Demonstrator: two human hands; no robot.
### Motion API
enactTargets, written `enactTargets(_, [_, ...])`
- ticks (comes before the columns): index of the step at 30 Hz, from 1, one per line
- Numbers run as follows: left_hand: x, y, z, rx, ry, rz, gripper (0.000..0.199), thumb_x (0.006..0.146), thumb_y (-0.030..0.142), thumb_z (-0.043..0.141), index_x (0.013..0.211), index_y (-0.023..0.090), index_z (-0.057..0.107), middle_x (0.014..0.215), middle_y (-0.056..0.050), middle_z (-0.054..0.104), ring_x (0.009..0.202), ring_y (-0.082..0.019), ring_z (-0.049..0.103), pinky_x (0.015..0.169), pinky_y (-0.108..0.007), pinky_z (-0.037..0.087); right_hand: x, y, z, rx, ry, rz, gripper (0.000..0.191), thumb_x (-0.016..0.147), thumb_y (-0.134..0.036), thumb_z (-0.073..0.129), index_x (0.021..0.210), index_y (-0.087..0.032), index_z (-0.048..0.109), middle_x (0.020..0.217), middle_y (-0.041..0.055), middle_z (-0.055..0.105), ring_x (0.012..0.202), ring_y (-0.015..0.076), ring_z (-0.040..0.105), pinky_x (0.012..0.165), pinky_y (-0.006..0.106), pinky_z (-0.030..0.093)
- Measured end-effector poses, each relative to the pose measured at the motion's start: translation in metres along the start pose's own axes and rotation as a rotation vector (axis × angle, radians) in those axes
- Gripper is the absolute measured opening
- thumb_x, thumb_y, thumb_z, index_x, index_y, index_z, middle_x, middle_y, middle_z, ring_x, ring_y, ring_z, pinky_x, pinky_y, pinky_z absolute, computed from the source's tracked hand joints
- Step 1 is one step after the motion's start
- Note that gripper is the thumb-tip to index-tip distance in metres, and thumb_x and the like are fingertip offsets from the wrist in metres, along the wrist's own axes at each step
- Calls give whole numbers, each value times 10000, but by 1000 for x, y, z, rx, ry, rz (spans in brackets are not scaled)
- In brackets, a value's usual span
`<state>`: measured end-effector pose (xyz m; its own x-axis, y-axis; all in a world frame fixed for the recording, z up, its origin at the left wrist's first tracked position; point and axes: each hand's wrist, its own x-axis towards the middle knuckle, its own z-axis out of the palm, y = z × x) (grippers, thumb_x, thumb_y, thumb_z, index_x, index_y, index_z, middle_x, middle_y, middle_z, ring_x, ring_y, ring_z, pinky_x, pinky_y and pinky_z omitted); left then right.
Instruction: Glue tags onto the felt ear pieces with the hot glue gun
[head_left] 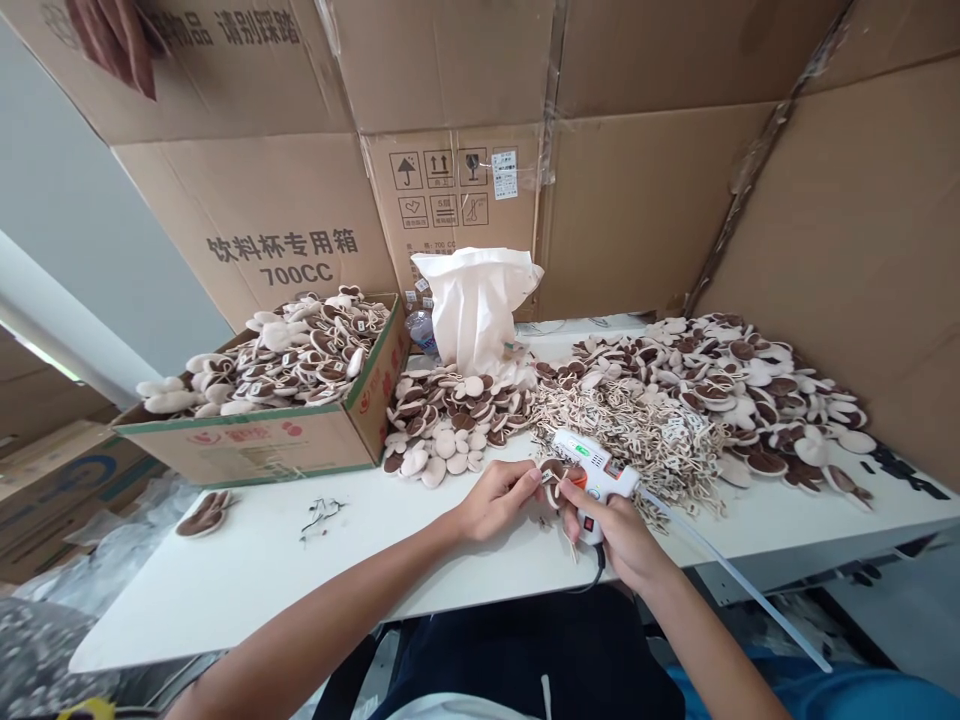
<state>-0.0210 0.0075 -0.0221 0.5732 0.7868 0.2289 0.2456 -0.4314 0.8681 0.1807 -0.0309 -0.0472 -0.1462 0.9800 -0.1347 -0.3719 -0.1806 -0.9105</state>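
Observation:
Near the front middle of the white table, my left hand (501,497) pinches a small brown and cream fabric piece (553,474) from its left side. My right hand (616,530) is wrapped round a white glue gun (596,475) with an orange part near its nozzle, and its fingertips also touch the fabric piece. A long translucent glue stick (742,580) sticks out of the gun's back toward the lower right. The nozzle tip is hidden at the fabric piece. Just behind my hands lies a heap of thin cream cords with small tags (637,420).
A cardboard box (285,447) full of brown and cream pieces stands at the left. More pieces are piled at the centre (446,440) and right (750,390). One piece (205,513) and dark scraps (322,515) lie front left. A white bag (480,305) stands behind. Cardboard walls the back.

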Motion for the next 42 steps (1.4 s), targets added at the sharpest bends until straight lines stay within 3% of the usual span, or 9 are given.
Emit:
enactTargets(9, [0, 3, 1, -58, -41, -4, 569, 1044, 623, 436, 899, 124, 669, 726, -47, 628, 636, -136, 496, 617, -245, 389, 0, 1, -2, -11, -14, -12, 408, 817, -494, 865, 970, -224, 601, 644, -15, 667, 508, 135, 529, 537, 284, 442])
enactTargets(16, [0, 4, -1, -16, -42, -16, 634, 1093, 575, 296, 851, 130, 678, 672, -11, 524, 637, -131, 469, 624, -240, 385, 0, 0, 1, -26, -29, -9, 405, 815, -497, 865, 944, -215, 605, 622, -19, 649, 512, 134, 524, 563, 291, 442])
enactTargets(25, [1, 3, -1, -38, -75, 1, 506, 1088, 505, 411, 890, 123, 677, 746, -28, 614, 644, -114, 452, 622, -236, 352, -1, 3, -2, -13, -33, -11, 379, 843, -478, 849, 975, -221, 604, 666, -9, 684, 521, 132, 545, 563, 284, 446])
enactTargets(31, [2, 3, 0, -9, -41, -16, 532, 1055, 535, 469, 803, 116, 679, 665, -22, 613, 575, -101, 415, 550, -226, 313, 1, 5, -3, -43, -43, -26, 382, 846, -476, 846, 989, -214, 608, 696, -9, 686, 531, 129, 561, 571, 285, 455])
enactTargets(37, [2, 4, -2, -80, -90, -2, 569, 1072, 560, 405, 816, 123, 665, 727, -51, 661, 630, -127, 517, 613, -237, 389, 2, 7, -5, -62, -55, -44, 336, 869, -453, 832, 975, -220, 613, 608, -35, 635, 540, 143, 571, 595, 288, 462])
enactTargets(42, [3, -2, -2, -58, -95, -79, 723, 1091, 592, 273, 734, 117, 686, 632, -49, 613, 603, -137, 515, 634, -250, 415, 3, 6, -4, -54, -103, -61, 329, 873, -463, 822, 970, -222, 620, 773, 6, 709, 531, 127, 569, 560, 283, 446])
